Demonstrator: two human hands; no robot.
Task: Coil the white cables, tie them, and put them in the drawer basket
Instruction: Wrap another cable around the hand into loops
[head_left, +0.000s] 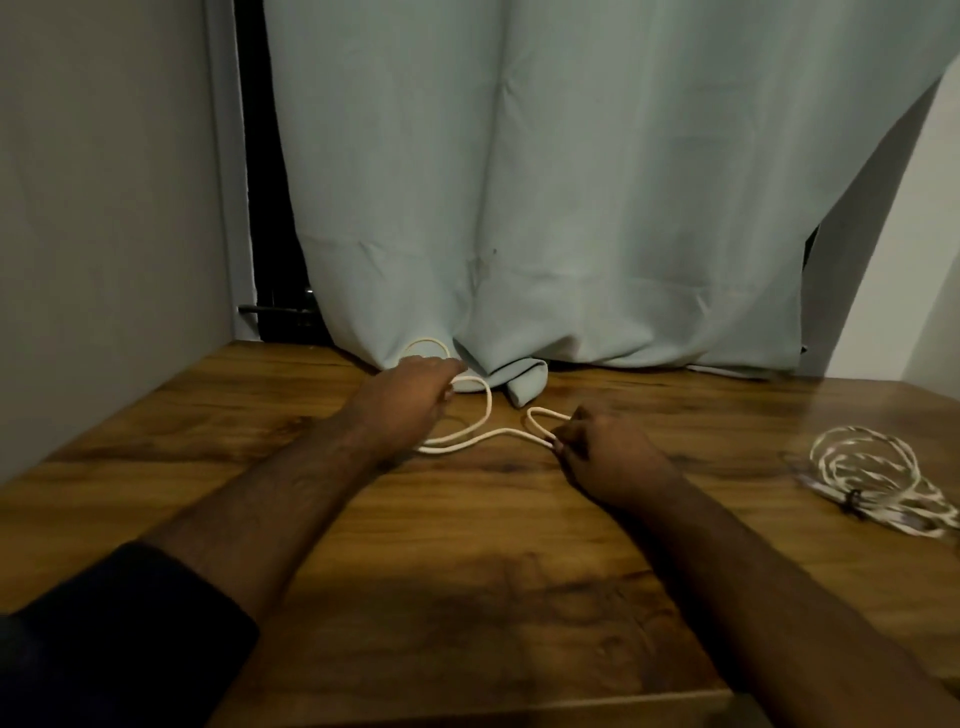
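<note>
A white cable (480, 434) lies in loose loops on the wooden table (467, 545), near its far edge. My left hand (410, 389) grips one stretch of it by the curtain, and a loop shows behind the hand. My right hand (602, 457) pinches a small loop of the same cable between its fingertips. A second white cable (872, 467) lies coiled at the right side of the table, with a dark tie around it. No drawer basket is in view.
A pale blue curtain (571, 182) hangs behind the table, and its hem rests on the far edge. A grey wall stands at the left. A dark gap with a bar (275, 312) shows beside the curtain.
</note>
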